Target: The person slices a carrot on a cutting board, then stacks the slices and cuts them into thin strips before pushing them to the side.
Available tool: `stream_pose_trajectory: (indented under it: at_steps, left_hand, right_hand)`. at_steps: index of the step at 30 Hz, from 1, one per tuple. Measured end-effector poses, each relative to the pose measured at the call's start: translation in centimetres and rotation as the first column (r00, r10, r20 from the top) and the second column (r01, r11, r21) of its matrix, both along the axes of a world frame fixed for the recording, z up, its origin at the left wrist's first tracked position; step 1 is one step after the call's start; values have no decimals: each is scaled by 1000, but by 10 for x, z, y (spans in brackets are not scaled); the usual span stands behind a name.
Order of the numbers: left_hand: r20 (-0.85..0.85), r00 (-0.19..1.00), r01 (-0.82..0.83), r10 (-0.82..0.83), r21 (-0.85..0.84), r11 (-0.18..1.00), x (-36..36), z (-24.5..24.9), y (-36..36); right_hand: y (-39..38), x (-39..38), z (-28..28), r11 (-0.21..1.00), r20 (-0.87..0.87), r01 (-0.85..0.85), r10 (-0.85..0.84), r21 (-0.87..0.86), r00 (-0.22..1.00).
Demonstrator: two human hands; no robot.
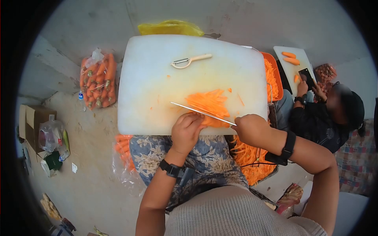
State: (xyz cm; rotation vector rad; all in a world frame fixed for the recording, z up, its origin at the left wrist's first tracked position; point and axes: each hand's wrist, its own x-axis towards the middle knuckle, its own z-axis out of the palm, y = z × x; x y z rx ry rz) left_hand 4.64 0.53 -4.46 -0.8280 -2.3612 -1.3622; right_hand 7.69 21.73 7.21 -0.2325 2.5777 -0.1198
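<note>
My right hand point(252, 129) is closed round the handle of a knife point(204, 113), whose blade slants up to the left across carrot pieces at the front edge of a white cutting board point(149, 78). Bent fingers of my left hand point(186, 131) press on the carrot slices point(214, 121) just below the blade. Beyond the blade lies a pile of thin carrot strips point(208, 101). A peeler point(191, 60) with a cream handle rests farther back on the board.
Shredded carrot fills an orange container point(280, 78) and another container point(256, 169) at the right. Beyond them sits a person point(327, 118) holding a phone beside a smaller board point(291, 69). Bagged carrots point(97, 82) and a cardboard box point(33, 124) stand left.
</note>
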Motion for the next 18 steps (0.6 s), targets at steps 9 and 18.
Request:
stream_pose_trajectory:
  at_steps: [9,18]
  left_hand:
    - [-50,999,-13,13,-2,1000,1,-5,0]
    - [-90,995,-42,41,-5,999,3,-4,0]
  right_hand:
    - [-22,-11,-39,964,-233,123,-179,-235,956]
    - [-16,10,15,989,-296,43,-83,-142,952]
